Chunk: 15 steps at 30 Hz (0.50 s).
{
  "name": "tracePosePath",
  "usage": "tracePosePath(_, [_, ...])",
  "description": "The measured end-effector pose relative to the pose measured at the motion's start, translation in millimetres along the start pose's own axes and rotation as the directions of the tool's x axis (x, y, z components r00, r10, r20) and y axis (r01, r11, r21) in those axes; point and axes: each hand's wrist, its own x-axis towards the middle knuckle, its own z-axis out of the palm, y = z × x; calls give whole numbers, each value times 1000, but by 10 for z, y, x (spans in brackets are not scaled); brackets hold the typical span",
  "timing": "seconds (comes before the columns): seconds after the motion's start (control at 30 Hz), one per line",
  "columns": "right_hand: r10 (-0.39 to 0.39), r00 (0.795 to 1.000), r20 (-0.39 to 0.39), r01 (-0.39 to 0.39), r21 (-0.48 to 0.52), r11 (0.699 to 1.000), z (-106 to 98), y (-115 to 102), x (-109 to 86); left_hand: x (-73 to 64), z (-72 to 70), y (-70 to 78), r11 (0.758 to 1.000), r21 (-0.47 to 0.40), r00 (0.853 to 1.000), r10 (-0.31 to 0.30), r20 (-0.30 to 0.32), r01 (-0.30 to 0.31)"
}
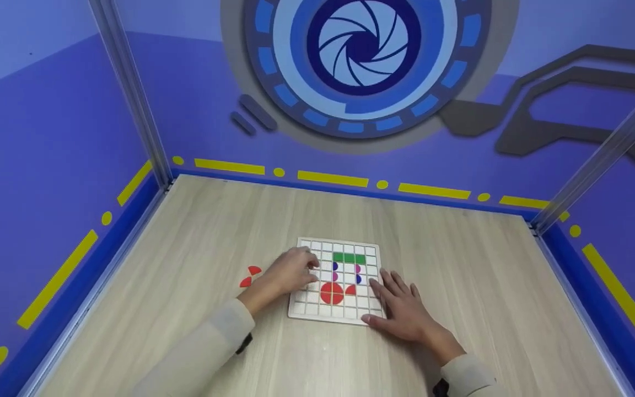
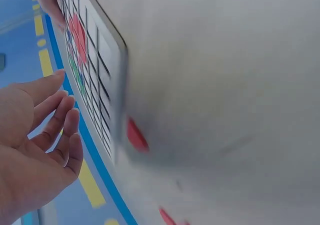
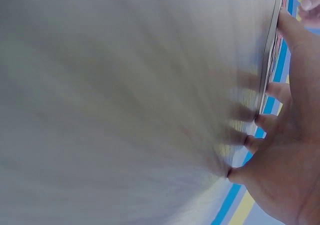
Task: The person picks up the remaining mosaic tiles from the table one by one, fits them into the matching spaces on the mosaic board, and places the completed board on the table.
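Observation:
A white gridded board lies on the table. On it sit a green strip, small purple and pink half-round pieces, a red disc made of quarter pieces and a separate red quarter piece. My left hand hovers over the board's left side, fingers loosely bent and thumb apart; the left wrist view shows nothing between its fingertips. Spread along the right edge, my right hand rests its thumb on the near right corner and its fingertips at the rim.
Two red pieces lie on the wooden table left of the board, close by my left forearm. Blue panels with yellow markings and metal posts enclose the table at the back and sides.

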Motion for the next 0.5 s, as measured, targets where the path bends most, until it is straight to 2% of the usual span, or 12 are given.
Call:
tracePosePath(0.23, [-6, 1000, -2, 6, 3, 1000, -1, -4, 7, -207, -287, -415, 998, 9, 996, -56, -72, 57])
tracePosePath(0.3, [-9, 1000, -6, 9, 1, 1000, 2, -8, 6, -268, -352, -516, 995, 12, 992, -93, -89, 94])
tracePosePath(0.5, [-17, 1000, -19, 17, -10, 1000, 8, 2, 2, -416, -487, -785, 986, 40, 981, -157, -114, 163])
